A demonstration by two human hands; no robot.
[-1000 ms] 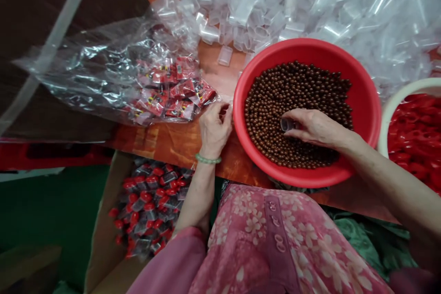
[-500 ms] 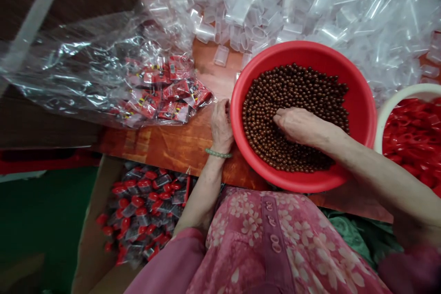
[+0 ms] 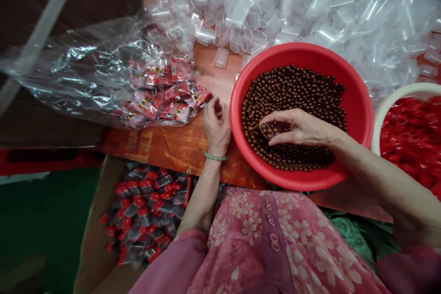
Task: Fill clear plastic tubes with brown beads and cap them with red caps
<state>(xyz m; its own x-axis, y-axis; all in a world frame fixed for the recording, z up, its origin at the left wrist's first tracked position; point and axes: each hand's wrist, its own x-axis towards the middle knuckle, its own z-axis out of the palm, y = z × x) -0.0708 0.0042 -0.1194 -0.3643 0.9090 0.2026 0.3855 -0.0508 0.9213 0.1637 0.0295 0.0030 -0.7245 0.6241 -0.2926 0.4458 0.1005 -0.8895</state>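
Observation:
A red plastic basin holds a heap of small shiny brown balls. Over the heap my right hand grips a small clear plastic container between thumb and fingers. Its oval mouth faces left, and brown balls show inside. My left hand rests on the table against the basin's left side, its fingers loosely curled and apart, with nothing visible in them. Near its fingertips lie small red printed packets in a clear plastic bag.
Clear plastic containers lie heaped across the back of the table. At right, a white-rimmed tub contains red plastic parts. Below left, a cardboard box holds several red-capped clear containers.
My right hand has risen out of the brown balls, bringing the clear container into sight. My left hand has shifted slightly left and turned, its fingers now showing more.

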